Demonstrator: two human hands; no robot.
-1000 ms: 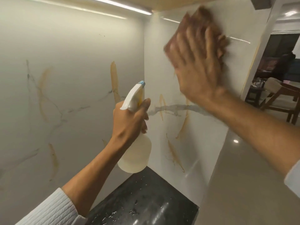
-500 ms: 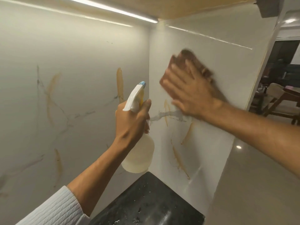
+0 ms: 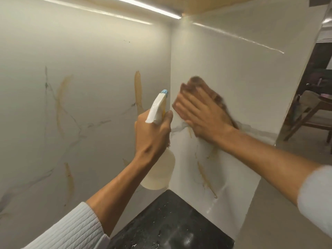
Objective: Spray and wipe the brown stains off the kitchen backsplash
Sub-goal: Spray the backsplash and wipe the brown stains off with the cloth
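My left hand (image 3: 152, 133) grips a white spray bottle (image 3: 159, 172) with a blue nozzle, held upright near the corner of the white backsplash (image 3: 100, 72). My right hand (image 3: 203, 114) presses a brown cloth (image 3: 199, 83) flat against the right-hand panel (image 3: 230, 72), just right of the corner. The hand covers most of the cloth. Brown stains streak the left panel, one tall streak (image 3: 138, 90) by the corner and others (image 3: 60, 103) further left. On the right panel a brown streak (image 3: 206, 178) runs down below my right hand.
A black wet countertop (image 3: 167, 223) fills the corner below. A light strip (image 3: 143, 6) runs under the cabinet above. Past the right panel's edge stand a wooden chair (image 3: 310, 108) and a grey floor (image 3: 280, 212).
My right hand with the cloth has slid down and left along the right panel, from near the top to mid-height by the corner. The left hand holds the bottle about where it was.
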